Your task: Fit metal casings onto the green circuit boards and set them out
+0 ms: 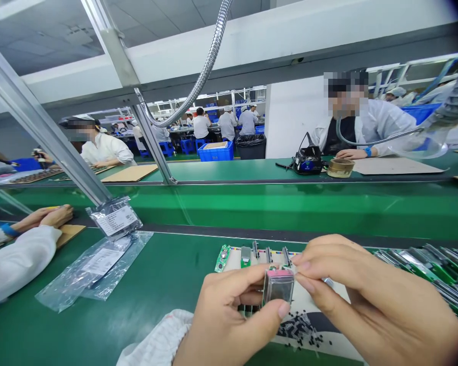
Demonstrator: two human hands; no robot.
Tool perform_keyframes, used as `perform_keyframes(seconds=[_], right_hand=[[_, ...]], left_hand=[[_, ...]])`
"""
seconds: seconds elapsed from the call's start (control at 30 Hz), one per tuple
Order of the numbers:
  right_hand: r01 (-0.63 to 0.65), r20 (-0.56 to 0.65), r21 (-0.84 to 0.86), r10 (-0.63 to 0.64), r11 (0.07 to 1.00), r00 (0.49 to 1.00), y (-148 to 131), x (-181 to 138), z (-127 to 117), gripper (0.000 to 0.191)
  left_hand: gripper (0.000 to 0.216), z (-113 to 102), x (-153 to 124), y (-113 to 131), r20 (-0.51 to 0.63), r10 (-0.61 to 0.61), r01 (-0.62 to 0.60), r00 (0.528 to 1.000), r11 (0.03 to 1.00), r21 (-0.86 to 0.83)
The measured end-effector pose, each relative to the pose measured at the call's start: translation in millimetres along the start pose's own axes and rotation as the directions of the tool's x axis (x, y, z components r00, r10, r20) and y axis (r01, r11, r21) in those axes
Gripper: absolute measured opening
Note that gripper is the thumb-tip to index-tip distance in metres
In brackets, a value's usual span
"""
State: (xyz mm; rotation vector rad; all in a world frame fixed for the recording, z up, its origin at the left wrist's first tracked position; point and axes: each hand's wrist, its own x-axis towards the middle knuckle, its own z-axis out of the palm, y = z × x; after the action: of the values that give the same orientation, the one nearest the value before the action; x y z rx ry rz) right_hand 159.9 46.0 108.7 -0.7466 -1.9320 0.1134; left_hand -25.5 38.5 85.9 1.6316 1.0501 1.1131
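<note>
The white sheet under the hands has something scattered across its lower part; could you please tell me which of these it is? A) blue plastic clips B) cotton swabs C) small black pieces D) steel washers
C: small black pieces lie scattered on the white sheet, below the pink-topped metal part held by the left hand and right hand.

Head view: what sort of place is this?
Probably a factory electronics assembly line: a green conveyor belt, small green circuit boards, a metal-cased component pinched between the left hand and right hand, and workers in white coats.
</note>
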Motion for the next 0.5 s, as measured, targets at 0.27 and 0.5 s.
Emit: perform_keyframes(seconds=[0.27,0.5], right_hand=[[0.064,0.028,-0.137,-0.060,0.989,0.998,-6.3,-7.3,7.9,0.018],[0.130,0.039,-0.250,-0.124,0.959,0.992,-1.1,-13.9,6.3,0.015]], left_hand=[[0.023,2.9,0.6,8.6,-0.061,0.241,-0.222,0.969,0.951,0.217],[0.020,2.3,2.9,15.1,-0.051,0.396,-0.357,0.917,0.871,0.336]])
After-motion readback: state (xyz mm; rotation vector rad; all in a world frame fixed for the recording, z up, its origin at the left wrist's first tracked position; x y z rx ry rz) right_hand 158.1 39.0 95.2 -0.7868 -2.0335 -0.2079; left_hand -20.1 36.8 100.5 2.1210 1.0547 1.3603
